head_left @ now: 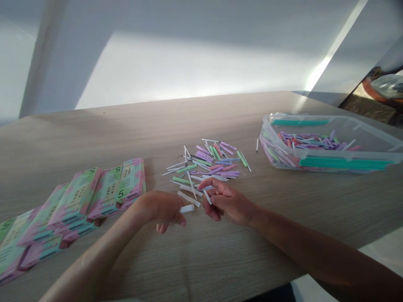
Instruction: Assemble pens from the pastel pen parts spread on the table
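Note:
My left hand (166,209) has its fingers curled round a short white tube (188,208), whose end sticks out toward the right. Opposite it, my right hand (225,199) pinches a thin white stick (207,196) between thumb and fingers. The two hands are close together but apart, just above the table. Right behind them lies a loose spread of slim pen-like pieces in purple (204,156), green (186,168), pink and white, some with thin dark tips. A clear tube (189,199) lies beside my left hand.
Pink and green printed boxes (75,193) marked "5" are stacked at the left. A clear plastic bin (343,157) with teal handles, holding many coloured pieces, stands at the right on the wooden table (151,130). One thin stick (257,145) lies beside the bin.

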Demonstrator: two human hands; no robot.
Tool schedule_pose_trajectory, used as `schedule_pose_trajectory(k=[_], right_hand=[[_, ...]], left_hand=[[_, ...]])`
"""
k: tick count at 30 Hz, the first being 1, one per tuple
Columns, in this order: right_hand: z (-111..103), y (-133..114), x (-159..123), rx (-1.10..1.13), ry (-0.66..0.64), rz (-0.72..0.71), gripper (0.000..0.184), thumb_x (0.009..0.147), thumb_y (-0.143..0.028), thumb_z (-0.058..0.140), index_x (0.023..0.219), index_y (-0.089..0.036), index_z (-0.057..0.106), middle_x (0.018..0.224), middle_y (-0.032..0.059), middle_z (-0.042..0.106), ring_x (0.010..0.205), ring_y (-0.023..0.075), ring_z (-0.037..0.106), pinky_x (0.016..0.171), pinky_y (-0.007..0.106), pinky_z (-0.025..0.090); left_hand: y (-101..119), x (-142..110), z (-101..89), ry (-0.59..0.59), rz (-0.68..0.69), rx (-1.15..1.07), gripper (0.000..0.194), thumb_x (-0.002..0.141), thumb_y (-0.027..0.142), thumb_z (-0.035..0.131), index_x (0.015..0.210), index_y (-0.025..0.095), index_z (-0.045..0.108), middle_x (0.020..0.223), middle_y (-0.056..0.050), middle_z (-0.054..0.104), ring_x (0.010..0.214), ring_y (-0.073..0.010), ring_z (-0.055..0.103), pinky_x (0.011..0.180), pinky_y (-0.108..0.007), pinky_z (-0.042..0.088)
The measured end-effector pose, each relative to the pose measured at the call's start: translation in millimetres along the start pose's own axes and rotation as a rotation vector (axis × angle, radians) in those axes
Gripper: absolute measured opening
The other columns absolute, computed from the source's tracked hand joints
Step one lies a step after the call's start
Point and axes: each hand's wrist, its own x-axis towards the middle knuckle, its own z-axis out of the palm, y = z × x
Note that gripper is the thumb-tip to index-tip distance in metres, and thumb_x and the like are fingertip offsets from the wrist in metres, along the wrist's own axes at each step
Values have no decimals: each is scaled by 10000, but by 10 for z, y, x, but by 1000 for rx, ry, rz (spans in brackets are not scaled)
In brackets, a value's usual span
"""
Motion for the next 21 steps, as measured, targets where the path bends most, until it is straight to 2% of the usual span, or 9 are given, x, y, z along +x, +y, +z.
schedule_pose_trajectory(k=[3, 7, 13, 16, 21], right_hand=[[-16, 16, 3, 62, -5, 8, 307, 782, -107, 446, 1074, -203, 455, 652, -40, 572, 424, 68, 474, 399, 173, 326], [-35, 20, 26, 152, 37, 49, 283, 757, -124, 470, 1034, -181, 494, 649, -31, 583, 433, 87, 499, 410, 199, 352], [-150, -12, 76, 317, 240, 114, 182, 822, -253, 496, 961, -154, 560, 644, -13, 563, 453, 76, 454, 439, 207, 300], [-217, 1, 95, 393, 292, 135, 219, 851, -313, 492, 918, -134, 598, 631, -4, 550, 448, 60, 392, 452, 207, 274], [-245, 35, 113, 425, 328, 137, 171, 832, -264, 529, 841, -116, 614, 613, 0, 532, 444, 46, 350, 454, 193, 234]], left_hand=[[11, -5, -9, -18, -8, 1, 248, 781, 161, 477, 961, 172, 647, 310, 66, 449, 623, -196, 645, 588, -234, 462], [14, -13, -4, -14, -12, 8, 257, 794, 175, 472, 979, 164, 649, 383, 36, 553, 628, -193, 654, 571, -231, 469], [-19, -7, 12, -9, 10, 38, 254, 813, 186, 445, 939, 139, 661, 601, -50, 706, 704, -191, 675, 611, -223, 485], [-56, 21, 26, -10, 25, 7, 242, 789, 157, 452, 928, 144, 650, 571, -28, 700, 704, -181, 677, 627, -212, 484], [-83, 46, 33, -13, 37, 5, 274, 785, 145, 435, 977, 152, 630, 556, -24, 695, 676, -196, 680, 598, -236, 487]])
